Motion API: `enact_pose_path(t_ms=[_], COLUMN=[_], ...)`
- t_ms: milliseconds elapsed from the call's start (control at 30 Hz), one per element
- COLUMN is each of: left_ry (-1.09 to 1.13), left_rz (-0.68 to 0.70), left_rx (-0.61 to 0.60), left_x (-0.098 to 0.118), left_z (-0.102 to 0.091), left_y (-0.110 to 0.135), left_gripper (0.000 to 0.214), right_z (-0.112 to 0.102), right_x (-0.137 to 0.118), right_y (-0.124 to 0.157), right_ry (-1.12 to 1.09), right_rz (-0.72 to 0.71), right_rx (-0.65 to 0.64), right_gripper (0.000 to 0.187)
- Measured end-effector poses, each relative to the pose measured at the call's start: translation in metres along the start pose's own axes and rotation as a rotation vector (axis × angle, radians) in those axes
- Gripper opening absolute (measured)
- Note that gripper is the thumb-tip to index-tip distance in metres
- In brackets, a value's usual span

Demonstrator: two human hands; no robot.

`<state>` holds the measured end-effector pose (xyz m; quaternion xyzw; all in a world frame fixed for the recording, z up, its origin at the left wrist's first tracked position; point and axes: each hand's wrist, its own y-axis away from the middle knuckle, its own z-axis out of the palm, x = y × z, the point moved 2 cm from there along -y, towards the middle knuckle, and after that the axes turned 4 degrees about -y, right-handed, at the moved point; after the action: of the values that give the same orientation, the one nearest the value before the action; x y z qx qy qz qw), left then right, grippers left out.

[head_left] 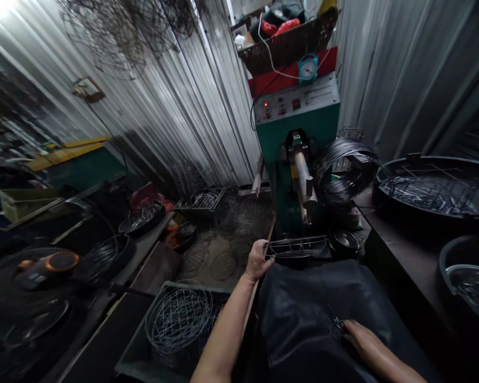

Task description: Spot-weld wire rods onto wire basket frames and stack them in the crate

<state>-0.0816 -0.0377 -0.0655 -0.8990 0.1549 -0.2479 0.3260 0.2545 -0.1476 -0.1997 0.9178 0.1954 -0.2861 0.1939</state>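
Note:
My left hand (257, 260) reaches forward and grips the left end of a low wire basket frame (297, 246) lying in front of the green machine (297, 133). My right hand (361, 340) rests on the black cloth (315, 308) over my lap, its fingers closed around a small bundle of thin wire pieces (335, 323). A coil of dark wire (345, 170) hangs on the machine's right side.
A grey crate (143, 351) holding round wire baskets sits at my lower left. A fan (32, 287) lies at far left. Black tubs of wire parts (435, 186) stand on the right bench. Loose wire rings litter the floor (223, 250).

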Motion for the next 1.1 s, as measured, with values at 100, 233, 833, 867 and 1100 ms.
enact_pose_path(t_ms=[100,233,833,867,1100], left_ry=[-0.021,0.071,0.910,0.903,1.001], left_rz=[-0.101,-0.258,-0.842,-0.867,-1.040], left_rx=[0.063,0.072,0.029,0.061,0.070], left_x=[-0.010,-0.018,0.004,0.006,0.031], left_z=[0.008,0.018,0.081,0.081,0.061], left_y=[-0.001,0.004,0.034,0.032,0.013], left_gripper=[0.051,0.056,0.062,0.060,0.054], right_z=[0.001,-0.002,-0.037,-0.038,-0.016], right_x=[-0.001,-0.008,-0.013,-0.011,-0.006], right_y=[0.001,0.002,0.016,0.017,0.022], right_ry=[0.020,0.020,-0.498,-0.501,-0.286], right_rz=[0.035,0.026,0.181,0.192,0.003], right_rx=[-0.027,-0.037,0.256,0.249,0.137], right_gripper=[0.030,0.027,0.042,0.043,0.031])
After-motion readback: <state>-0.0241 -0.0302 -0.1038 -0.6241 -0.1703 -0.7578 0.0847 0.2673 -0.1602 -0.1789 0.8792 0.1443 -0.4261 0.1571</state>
